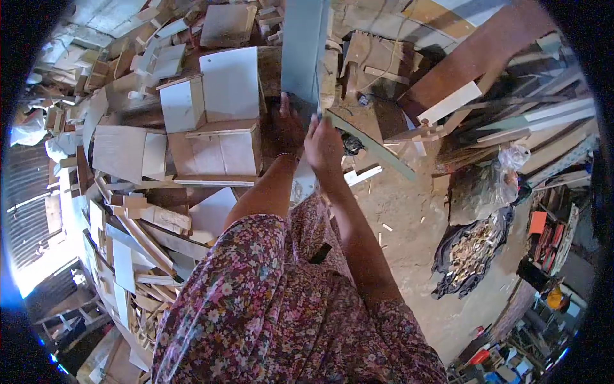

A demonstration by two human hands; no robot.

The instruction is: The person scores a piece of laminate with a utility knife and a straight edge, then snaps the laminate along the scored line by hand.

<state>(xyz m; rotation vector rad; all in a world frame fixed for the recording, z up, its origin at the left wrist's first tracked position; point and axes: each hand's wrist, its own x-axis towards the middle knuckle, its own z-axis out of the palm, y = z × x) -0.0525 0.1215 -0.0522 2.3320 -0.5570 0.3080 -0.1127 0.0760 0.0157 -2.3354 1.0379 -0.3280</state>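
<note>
A long grey-blue board (303,48) runs away from me at the top centre. My left hand (288,128) grips its near end, thumb against the board's corner and the other fingers in shadow. Close beside it, my right hand (324,148) is closed at the board's near right corner; I cannot tell what is in its fingers. A narrow green strip of wood (377,148) slants down to the right from just beyond my right hand. A raw wooden edge (329,80) lies along the board's right side.
White-faced wooden boxes (231,83) and stacked offcuts fill the left side. A wide brown board (476,54) leans at the upper right. On the dusty floor (409,256) lie small wood scraps and a dark sack (473,253) of wood pieces. A plastic bag (511,157) lies near it.
</note>
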